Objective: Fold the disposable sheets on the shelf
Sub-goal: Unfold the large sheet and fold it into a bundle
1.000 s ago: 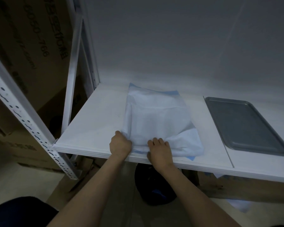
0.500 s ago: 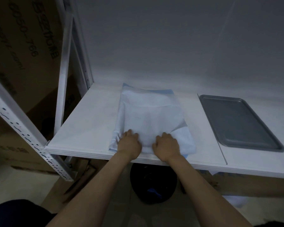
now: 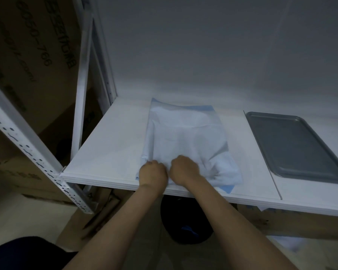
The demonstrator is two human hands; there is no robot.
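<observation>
The sheet (image 3: 185, 139) is laid lengthwise on the shelf (image 3: 109, 152), its near edge gathered by the left hand (image 3: 153, 175) and right hand (image 3: 184, 171), fingers curled onto the fabric, probably so that it can be folded away.

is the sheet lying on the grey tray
No, the sheet lies on the bare white shelf, left of the grey tray and apart from it.

grey tray (image 3: 293, 145) at right (lying flat); cardboard boxes (image 3: 27, 55) left.
</observation>
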